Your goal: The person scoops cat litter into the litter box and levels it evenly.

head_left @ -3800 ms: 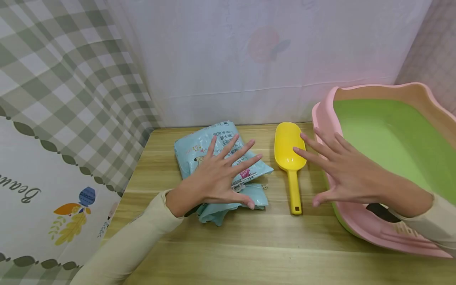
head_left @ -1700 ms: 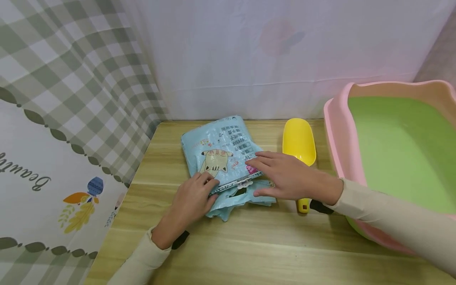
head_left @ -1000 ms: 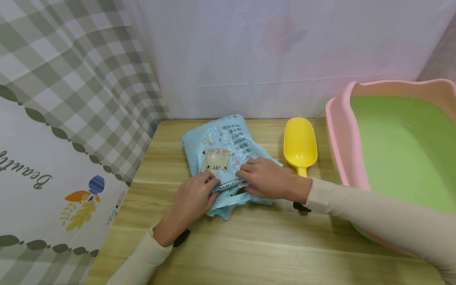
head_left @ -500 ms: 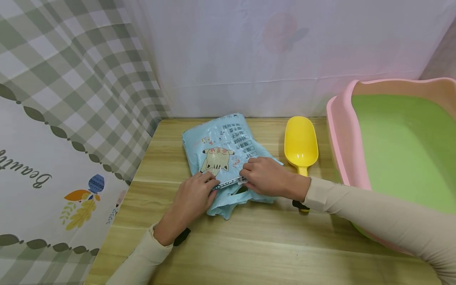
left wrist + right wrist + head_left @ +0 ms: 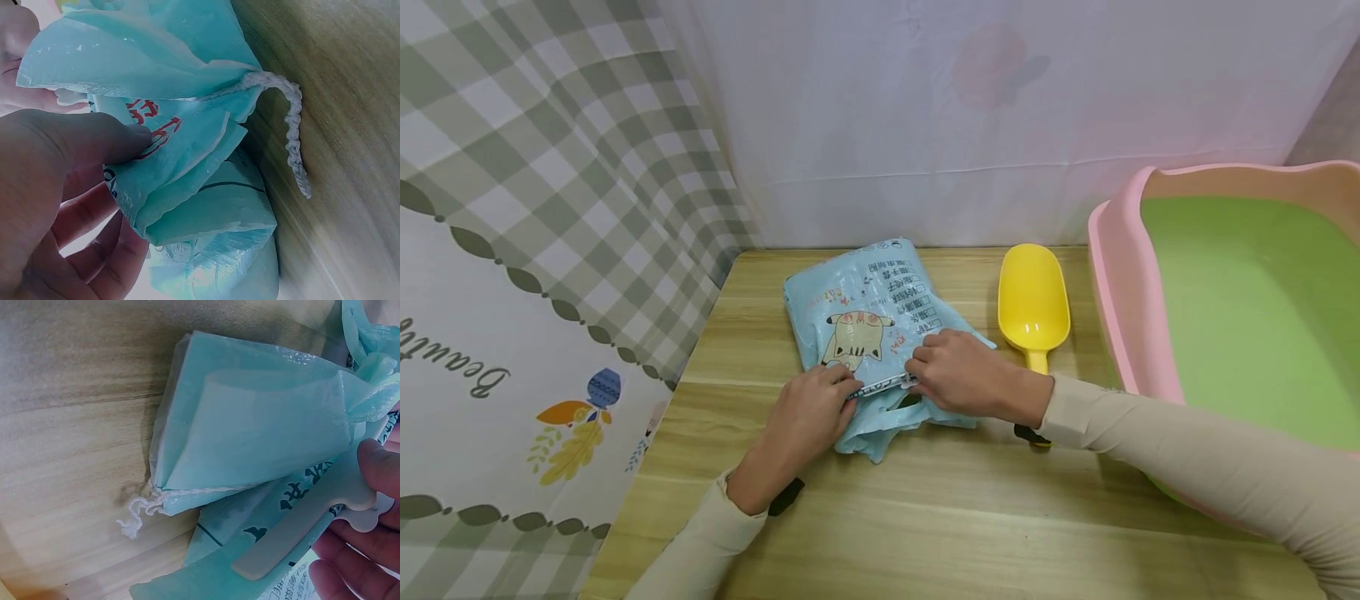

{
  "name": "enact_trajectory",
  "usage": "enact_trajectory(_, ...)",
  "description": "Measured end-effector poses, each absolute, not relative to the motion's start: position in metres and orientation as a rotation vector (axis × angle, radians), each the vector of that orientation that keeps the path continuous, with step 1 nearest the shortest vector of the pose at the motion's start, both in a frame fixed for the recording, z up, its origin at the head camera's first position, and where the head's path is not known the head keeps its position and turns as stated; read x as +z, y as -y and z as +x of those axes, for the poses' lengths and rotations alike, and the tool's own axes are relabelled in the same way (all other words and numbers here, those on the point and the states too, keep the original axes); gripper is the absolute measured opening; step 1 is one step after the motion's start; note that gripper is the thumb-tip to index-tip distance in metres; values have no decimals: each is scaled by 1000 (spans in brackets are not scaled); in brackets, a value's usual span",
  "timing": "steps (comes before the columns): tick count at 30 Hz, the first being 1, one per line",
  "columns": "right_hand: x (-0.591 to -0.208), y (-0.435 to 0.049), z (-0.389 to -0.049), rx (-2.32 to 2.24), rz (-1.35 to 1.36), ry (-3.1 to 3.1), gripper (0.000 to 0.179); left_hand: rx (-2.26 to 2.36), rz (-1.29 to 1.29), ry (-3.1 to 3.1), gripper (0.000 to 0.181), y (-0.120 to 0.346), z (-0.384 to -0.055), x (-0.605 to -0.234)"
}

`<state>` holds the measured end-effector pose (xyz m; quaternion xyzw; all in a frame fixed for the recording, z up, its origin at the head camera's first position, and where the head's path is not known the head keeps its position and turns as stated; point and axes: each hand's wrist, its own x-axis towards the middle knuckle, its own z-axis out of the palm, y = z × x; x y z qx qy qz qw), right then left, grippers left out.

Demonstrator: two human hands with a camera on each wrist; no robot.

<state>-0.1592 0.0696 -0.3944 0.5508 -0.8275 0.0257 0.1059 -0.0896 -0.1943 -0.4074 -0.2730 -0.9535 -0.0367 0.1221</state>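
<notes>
Pinching the near edge of the bag [image 5: 880,312] between the thumb and fingers of the left hand [image 5: 807,411]. Pinching the clip [image 5: 315,515] at that same edge between the thumb and fingers of the right hand [image 5: 957,372]. Working at the surface [image 5: 962,517], with the bag lying toward its back, left of the scoop [image 5: 1033,300] and tub [image 5: 1131,283]. Showing a cord [image 5: 292,128] poking out of the bag.

At three o'clock, the head view's edge crops the pink tub [image 5: 1131,283]. We see little of the yellow scoop handle [image 5: 1037,362] behind the right wrist [image 5: 1028,400].
</notes>
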Motion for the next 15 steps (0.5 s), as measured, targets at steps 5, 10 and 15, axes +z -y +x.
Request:
enact_trajectory(5,-396,-69,-159,79,1612,2435,22,-100,-784,2794,19,193,-90,-408)
enact_trajectory(10,-398,-69,-159,94,1594,2414,20,-91,-779,2791,19,193,-90,-408)
enact_trajectory(15,-395,-70,-157,101,1583,2395,19,-74,-771,2801,19,193,-91,-408)
